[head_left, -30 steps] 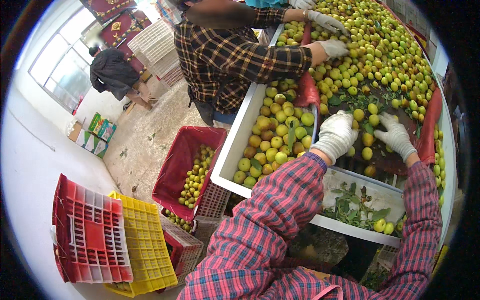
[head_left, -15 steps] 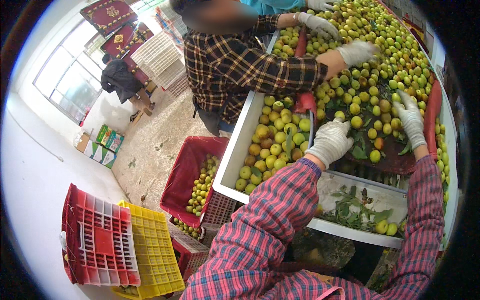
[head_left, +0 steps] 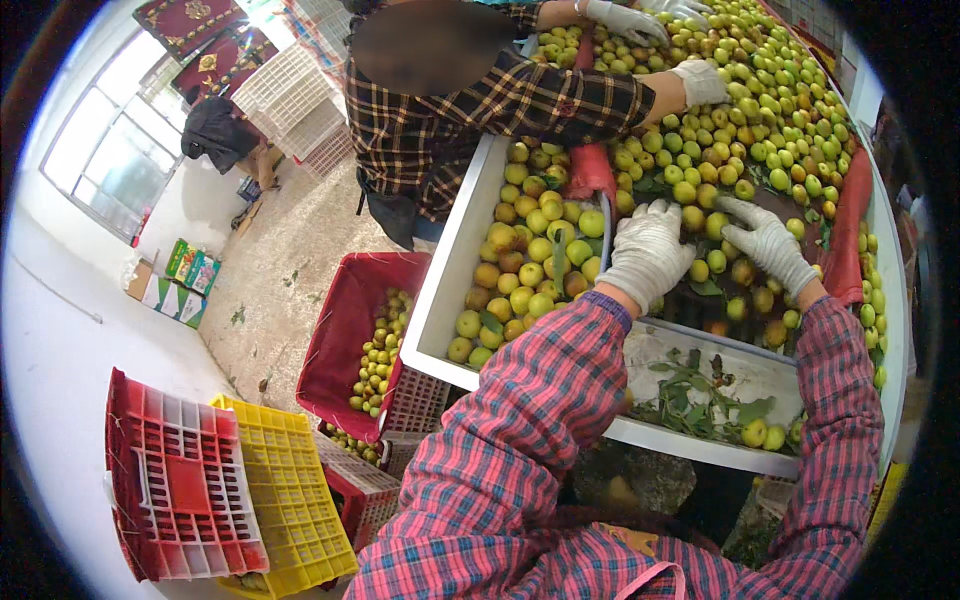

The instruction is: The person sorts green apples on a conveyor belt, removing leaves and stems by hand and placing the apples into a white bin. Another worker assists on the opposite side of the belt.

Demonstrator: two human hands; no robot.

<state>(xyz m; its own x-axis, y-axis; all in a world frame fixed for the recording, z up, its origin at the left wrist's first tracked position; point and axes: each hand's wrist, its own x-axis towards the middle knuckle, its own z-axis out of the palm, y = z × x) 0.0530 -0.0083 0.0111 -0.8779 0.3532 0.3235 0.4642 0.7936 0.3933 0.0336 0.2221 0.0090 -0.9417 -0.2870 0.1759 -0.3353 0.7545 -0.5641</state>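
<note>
Round yellow-green fruits (head_left: 720,150), some with brown patches, cover the sorting table. My left hand (head_left: 648,258), in a white glove, lies at the fruits' near edge beside the red padded divider (head_left: 592,172), fingers stretched forward. Also white-gloved, my right hand (head_left: 768,245) reaches in from the right with fingers apart, touching fruits between the two hands. Neither hand visibly grips a fruit. Several fruits and loose leaves lie on the dark surface under my wrists. To the left of my left hand, a white side trough (head_left: 430,335) holds larger fruits and a long leaf.
A white tray (head_left: 650,430) with leaves and a few fruits sits below my wrists. A red-lined crate (head_left: 325,345) of fruits and stacked red (head_left: 185,485) and yellow (head_left: 290,500) crates stand left. A co-worker in plaid (head_left: 410,130) reaches over the table; another person (head_left: 225,140) bends down behind.
My right hand has moved left and away from me, toward my left hand. My left fingers have straightened. Fruits have shifted toward me on the dark surface. The co-worker's near hand has drawn back left.
</note>
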